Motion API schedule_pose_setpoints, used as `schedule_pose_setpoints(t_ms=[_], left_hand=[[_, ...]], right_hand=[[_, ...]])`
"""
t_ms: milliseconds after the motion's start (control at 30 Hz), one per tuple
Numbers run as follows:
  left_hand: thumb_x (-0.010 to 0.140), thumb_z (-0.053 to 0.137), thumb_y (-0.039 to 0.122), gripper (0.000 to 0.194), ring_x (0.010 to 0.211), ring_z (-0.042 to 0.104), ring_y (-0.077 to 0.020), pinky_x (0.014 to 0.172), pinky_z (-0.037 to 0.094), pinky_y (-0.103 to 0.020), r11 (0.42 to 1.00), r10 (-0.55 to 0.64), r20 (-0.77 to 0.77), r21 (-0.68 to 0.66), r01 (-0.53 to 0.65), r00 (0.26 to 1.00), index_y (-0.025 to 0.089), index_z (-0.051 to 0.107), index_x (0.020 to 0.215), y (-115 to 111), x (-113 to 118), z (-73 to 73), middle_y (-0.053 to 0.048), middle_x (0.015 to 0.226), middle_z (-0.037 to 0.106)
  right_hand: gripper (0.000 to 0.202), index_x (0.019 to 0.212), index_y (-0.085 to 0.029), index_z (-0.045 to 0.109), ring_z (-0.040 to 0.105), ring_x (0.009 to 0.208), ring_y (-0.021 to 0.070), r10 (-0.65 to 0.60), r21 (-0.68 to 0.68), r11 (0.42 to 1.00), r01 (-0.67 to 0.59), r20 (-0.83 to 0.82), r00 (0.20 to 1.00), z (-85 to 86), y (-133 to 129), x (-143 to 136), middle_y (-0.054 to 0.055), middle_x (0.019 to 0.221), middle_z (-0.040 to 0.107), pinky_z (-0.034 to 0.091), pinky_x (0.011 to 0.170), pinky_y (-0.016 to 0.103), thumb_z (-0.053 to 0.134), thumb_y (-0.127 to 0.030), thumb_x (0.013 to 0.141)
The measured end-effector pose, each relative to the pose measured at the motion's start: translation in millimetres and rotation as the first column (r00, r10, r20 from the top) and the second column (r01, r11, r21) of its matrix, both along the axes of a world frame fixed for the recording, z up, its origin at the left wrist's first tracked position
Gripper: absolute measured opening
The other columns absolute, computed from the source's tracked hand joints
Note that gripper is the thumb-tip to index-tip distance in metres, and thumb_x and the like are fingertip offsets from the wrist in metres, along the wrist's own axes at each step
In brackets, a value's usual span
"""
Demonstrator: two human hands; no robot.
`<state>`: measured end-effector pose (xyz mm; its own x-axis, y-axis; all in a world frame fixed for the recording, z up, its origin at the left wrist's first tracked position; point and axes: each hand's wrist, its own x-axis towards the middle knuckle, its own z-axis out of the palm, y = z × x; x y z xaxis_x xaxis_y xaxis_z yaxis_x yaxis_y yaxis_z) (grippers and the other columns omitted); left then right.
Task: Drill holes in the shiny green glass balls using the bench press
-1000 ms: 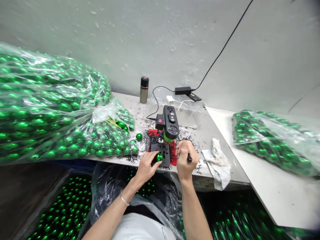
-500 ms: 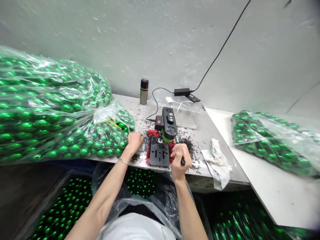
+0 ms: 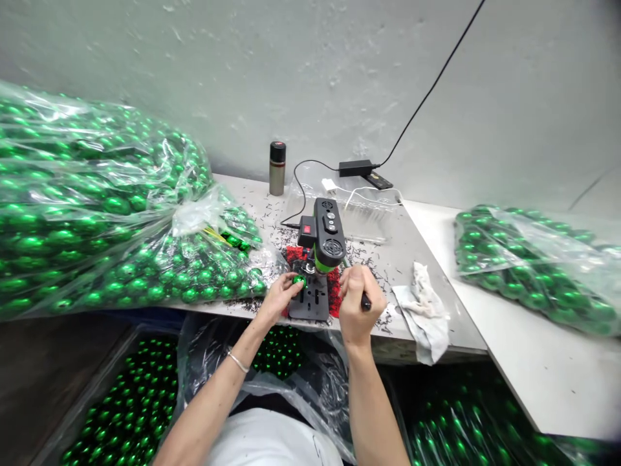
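Between the fingertips of my left hand [image 3: 280, 295] is a shiny green ball [image 3: 299, 281], held over the black slotted base plate [image 3: 310, 307]. Above that plate stands a small black and green bench drill [image 3: 330, 236]; its tip is partly hidden by the ball and the drill body. My right hand [image 3: 359, 304] is wrapped round a black-ended lever [image 3: 365, 301] at the drill's right side. A red mat [image 3: 334, 291] strewn with dark shavings lies beneath the machine.
A big clear bag of green balls [image 3: 97, 207] fills the left side. Boxes of green balls [image 3: 130, 395] stand below the table edge. A rag [image 3: 423, 314] lies on the right, a bottle [image 3: 277, 169] at the back, a power adapter [image 3: 355, 168] near the wall, another bag of balls [image 3: 528, 265] farther right.
My left hand has moved right from the bag's edge to the base plate, with a green ball now visible in its fingers. My right hand has shifted slightly right, still round the lever.
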<state>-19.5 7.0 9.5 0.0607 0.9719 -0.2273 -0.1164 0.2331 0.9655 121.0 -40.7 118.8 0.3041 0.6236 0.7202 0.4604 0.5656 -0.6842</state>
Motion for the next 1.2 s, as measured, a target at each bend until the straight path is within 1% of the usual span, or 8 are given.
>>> schedule_pose_setpoints(t_ms=[133, 233, 333, 533, 700, 900, 1067, 1200], left_hand=[[0.081, 0.07, 0.026, 0.029, 0.098, 0.07, -0.0225, 0.089, 0.053, -0.035, 0.985, -0.03, -0.239, 0.157, 0.069, 0.971, 0.018, 0.064, 0.109, -2.2, 8.4, -2.2, -0.007, 0.101, 0.075], [0.082, 0.071, 0.026, 0.033, 0.095, 0.07, -0.0247, 0.089, 0.054, -0.039, 0.957, -0.018, -0.516, 0.238, 0.163, 0.856, 0.021, 0.067, 0.114, -5.4, 10.2, 0.8, -0.007, 0.104, 0.075], [0.083, 0.072, 0.026, 0.033, 0.1, 0.069, -0.0268, 0.093, 0.053, -0.042, 0.91, 0.062, -0.668, 0.343, 0.233, 0.741, 0.022, 0.068, 0.116, -9.8, 12.6, -0.7, -0.008, 0.107, 0.075], [0.083, 0.077, 0.027, 0.03, 0.098, 0.068, -0.0251, 0.091, 0.053, -0.04, 0.811, 0.227, -0.637, 0.542, 0.219, 0.737, 0.021, 0.07, 0.112, -12.7, 18.1, -20.9, -0.007, 0.104, 0.076], [0.085, 0.077, 0.029, 0.03, 0.096, 0.067, -0.0239, 0.089, 0.052, -0.038, 0.762, 0.28, -0.597, 0.614, 0.204, 0.752, 0.02, 0.07, 0.113, -13.7, 19.7, -30.7, -0.007, 0.103, 0.076], [0.086, 0.076, 0.031, 0.03, 0.096, 0.067, -0.024, 0.088, 0.051, -0.038, 0.766, 0.291, -0.599, 0.613, 0.193, 0.746, 0.02, 0.07, 0.113, -14.2, 20.6, -33.3, -0.007, 0.101, 0.075], [0.085, 0.076, 0.03, 0.029, 0.096, 0.067, -0.0239, 0.09, 0.051, -0.039, 0.774, 0.282, -0.594, 0.605, 0.187, 0.753, 0.021, 0.07, 0.112, -14.2, 21.7, -34.8, -0.006, 0.1, 0.075], [0.086, 0.075, 0.029, 0.027, 0.095, 0.067, -0.0239, 0.09, 0.051, -0.039, 0.786, 0.28, -0.594, 0.592, 0.175, 0.754, 0.022, 0.07, 0.111, -15.5, 22.4, -33.8, -0.006, 0.099, 0.075]], right_hand=[[0.041, 0.06, -0.022, 0.039, 0.05, 0.061, 0.0111, -0.007, -0.003, 1.0, 0.007, 0.012, 1.0, 8.0, 0.9, 0.3, -0.004, 0.06, 0.044, 0.038, 0.06, 0.028, 0.046, -0.025, 0.1], [0.04, 0.06, -0.022, 0.04, 0.05, 0.06, 0.0108, -0.025, 0.006, 1.0, 0.025, 0.018, 1.0, 5.2, 0.0, -0.2, -0.003, 0.061, 0.046, 0.038, 0.06, 0.028, 0.046, -0.024, 0.1], [0.038, 0.062, -0.022, 0.042, 0.049, 0.061, 0.0104, -0.016, 0.011, 1.0, 0.016, 0.026, 1.0, 2.1, -1.2, 0.2, -0.003, 0.063, 0.048, 0.038, 0.06, 0.028, 0.045, -0.022, 0.1], [0.033, 0.066, -0.021, 0.046, 0.054, 0.065, 0.0112, 0.019, 0.052, 0.998, -0.021, 0.042, 0.999, -13.0, -6.2, 1.7, -0.002, 0.067, 0.051, 0.041, 0.061, 0.027, 0.045, -0.017, 0.098], [0.029, 0.07, -0.022, 0.048, 0.054, 0.062, 0.0121, -0.031, 0.133, 0.991, 0.018, 0.094, 0.995, -56.2, -6.8, 2.2, -0.001, 0.069, 0.054, 0.042, 0.058, 0.028, 0.042, -0.015, 0.098], [0.032, 0.069, -0.023, 0.044, 0.054, 0.062, 0.0124, -0.063, 0.256, 0.966, 0.03, 0.121, 0.991, -101.0, 3.8, 3.6, -0.003, 0.069, 0.052, 0.051, 0.078, 0.038, 0.037, -0.024, 0.1], [0.033, 0.07, -0.023, 0.042, 0.053, 0.063, 0.0117, -0.074, 0.281, 0.959, 0.038, 0.118, 0.99, -110.9, 6.9, 5.1, -0.003, 0.073, 0.052, 0.052, 0.079, 0.038, 0.033, -0.025, 0.101], [0.03, 0.072, -0.023, 0.044, 0.058, 0.065, 0.0125, -0.034, 0.251, 0.968, -0.028, 0.238, 0.971, -112.8, 4.8, 8.1, -0.002, 0.072, 0.053, 0.053, 0.08, 0.039, 0.035, -0.021, 0.1]])
